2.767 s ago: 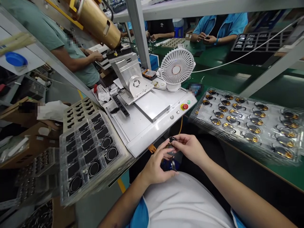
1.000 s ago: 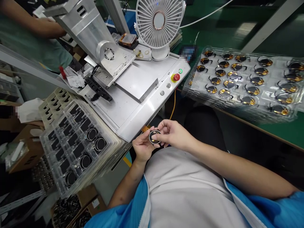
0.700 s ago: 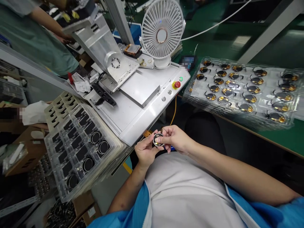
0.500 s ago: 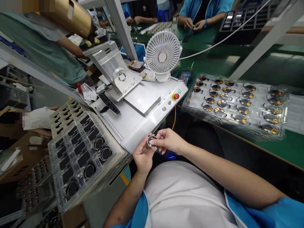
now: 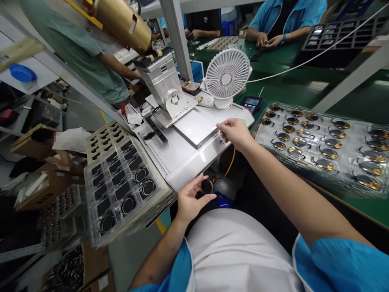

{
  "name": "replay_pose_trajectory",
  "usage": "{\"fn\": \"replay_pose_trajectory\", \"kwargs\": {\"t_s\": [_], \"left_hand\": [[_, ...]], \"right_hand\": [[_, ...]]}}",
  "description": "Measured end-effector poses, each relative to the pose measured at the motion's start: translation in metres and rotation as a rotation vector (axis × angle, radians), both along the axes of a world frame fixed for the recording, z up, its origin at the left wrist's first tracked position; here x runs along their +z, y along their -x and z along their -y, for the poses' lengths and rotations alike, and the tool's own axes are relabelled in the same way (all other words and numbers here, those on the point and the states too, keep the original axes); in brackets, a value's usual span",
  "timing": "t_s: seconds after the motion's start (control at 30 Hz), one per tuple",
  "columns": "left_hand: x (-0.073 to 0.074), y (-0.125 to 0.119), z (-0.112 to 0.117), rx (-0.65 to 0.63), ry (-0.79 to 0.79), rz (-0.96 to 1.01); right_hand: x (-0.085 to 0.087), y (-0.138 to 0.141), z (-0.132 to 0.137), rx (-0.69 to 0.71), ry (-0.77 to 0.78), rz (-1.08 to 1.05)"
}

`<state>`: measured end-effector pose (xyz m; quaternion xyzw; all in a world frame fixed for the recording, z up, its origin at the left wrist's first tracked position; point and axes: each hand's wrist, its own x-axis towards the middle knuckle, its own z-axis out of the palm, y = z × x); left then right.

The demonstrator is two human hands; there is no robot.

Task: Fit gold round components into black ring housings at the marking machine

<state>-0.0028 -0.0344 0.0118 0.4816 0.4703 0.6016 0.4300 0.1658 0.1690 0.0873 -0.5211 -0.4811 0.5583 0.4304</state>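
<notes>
My left hand (image 5: 191, 199) is near my lap, below the front edge of the white machine base (image 5: 182, 162), with thumb and fingers closed round a small round black part (image 5: 207, 186). My right hand (image 5: 233, 133) is raised over the front right corner of the machine, fingers curled in a pinch above the control buttons. Whether it holds anything I cannot make out. A metal plate (image 5: 199, 126) lies on the base just left of that hand.
A clear tray (image 5: 121, 190) with black pockets and round parts sits left. Another clear tray (image 5: 358, 140) of gold and black parts lies right on the green bench. A white fan (image 5: 227, 79) stands behind the machine. Other people work at the back and left.
My right hand has left the round part and reached up and forward to the machine's front right corner. My left hand now holds the part alone. The camera tilted up.
</notes>
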Motion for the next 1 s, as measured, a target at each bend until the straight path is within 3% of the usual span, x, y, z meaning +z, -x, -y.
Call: {"fn": "replay_pose_trajectory", "kwargs": {"t_s": [0.1,0.2,0.33,0.8,1.0], "left_hand": [[-0.001,0.000,0.002,0.052,-0.034,-0.138],[0.000,0.000,0.001,0.083,-0.102,-0.249],[0.003,-0.003,-0.002,0.089,-0.175,-0.320],[0.007,-0.004,0.000,0.086,-0.191,-0.324],[0.000,-0.007,0.002,0.083,-0.144,-0.316]], "right_hand": [[0.002,-0.005,0.050,0.181,-0.043,-0.052],[-0.005,-0.008,0.099,0.398,0.025,-0.041],[-0.018,-0.007,0.133,0.499,0.084,0.015],[-0.020,-0.004,0.139,0.430,0.008,0.139],[-0.029,-0.002,0.144,0.384,0.062,-0.005]]}}
